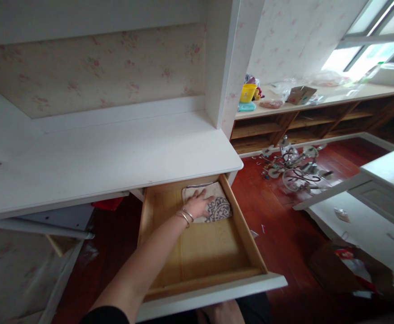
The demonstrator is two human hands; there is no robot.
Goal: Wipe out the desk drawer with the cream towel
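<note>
Left hand: the left hand (199, 204) reaches into the drawer. Its fingers are spread flat and press down on a cloth.
Right hand: only a small part shows at the very bottom edge, under the drawer front. I cannot tell if it is spread or closed.
Bracelets: thin bracelets (184, 216) sit on the left wrist.
Cloth: the cloth (217, 208) lies at the back of the drawer, near its right wall. It is pale with a dark swirly pattern on one side.
Drawer: the wooden drawer (240, 225) is pulled far out from under the worktop. It has a white front.
Worktop: the white worktop (109, 157) is just above the drawer.
Floor: the floor (278, 234) is dark red wood. A metal lamp with glass shades (293, 166) lies on it, well apart from the drawer.
Shelf: a long wooden shelf (318, 119) stands under the window. A yellow cup (247, 92) sits on top of it.
</note>
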